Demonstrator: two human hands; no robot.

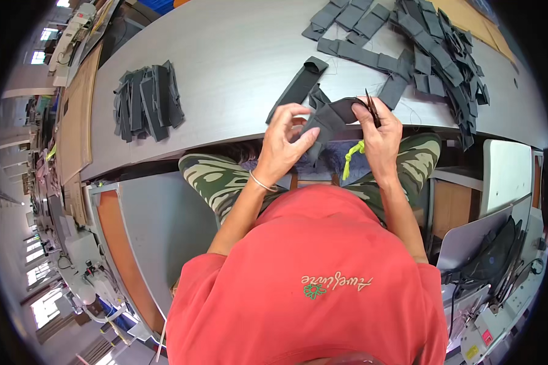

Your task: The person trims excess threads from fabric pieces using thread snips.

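Observation:
Over my lap at the table's near edge, a folded dark grey fabric strip [330, 121] is stretched between my hands. My left hand [286, 141], with a bangle at the wrist, has its thumb and fingers closed on the strip's left part. The strip's right end is pinched by the thumb and fingers of my right hand [382, 137]. That hand also holds small dark thread snips [373, 108], blades pointing away from me; their handles are mostly hidden. A knotted yellow-green cord [352, 159] hangs below it. Beyond my left hand, another grey strip [297, 88] lies flat.
A pile of grey strips [149, 100] lies at the table's left. Connected grey fabric pieces [435, 52] heap at the far right, some reaching over the near edge. Loose threads lie on the pale table [225, 67]. A white panel [505, 173] stands at the right.

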